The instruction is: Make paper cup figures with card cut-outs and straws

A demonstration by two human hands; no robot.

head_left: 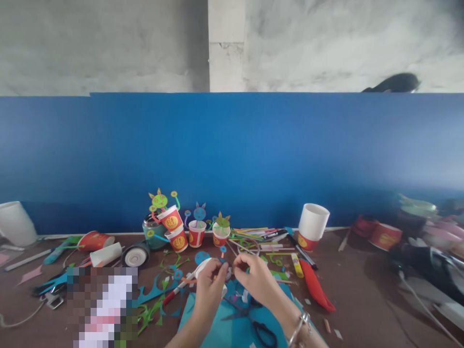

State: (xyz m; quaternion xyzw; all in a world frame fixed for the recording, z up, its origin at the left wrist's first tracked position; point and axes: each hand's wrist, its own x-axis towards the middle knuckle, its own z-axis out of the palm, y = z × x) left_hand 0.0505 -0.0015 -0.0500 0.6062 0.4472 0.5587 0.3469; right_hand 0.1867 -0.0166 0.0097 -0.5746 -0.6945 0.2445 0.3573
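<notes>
My left hand [213,279] is closed around a white paper cup [202,267], which it largely covers. A blue paper face [202,257] shows beside the cup's rim, and a blue paper disc [178,274] on an orange strip sticks out to the left. Facing it, my right hand [255,274] pinches thumb and forefinger together; whatever lies between those fingertips is too small to make out. Below the hands, dark-handled scissors [250,316] lie spread on blue sheets [224,324] among paper scraps.
Red-and-white cups with paper creatures [196,234] stand at the back beside a green jar [154,234]. Markers [261,234] are heaped behind my hands. To the right are a glue stick [296,266], a red pouch [316,285] and stacked white cups [313,222]. A blue partition [232,159] closes off the back.
</notes>
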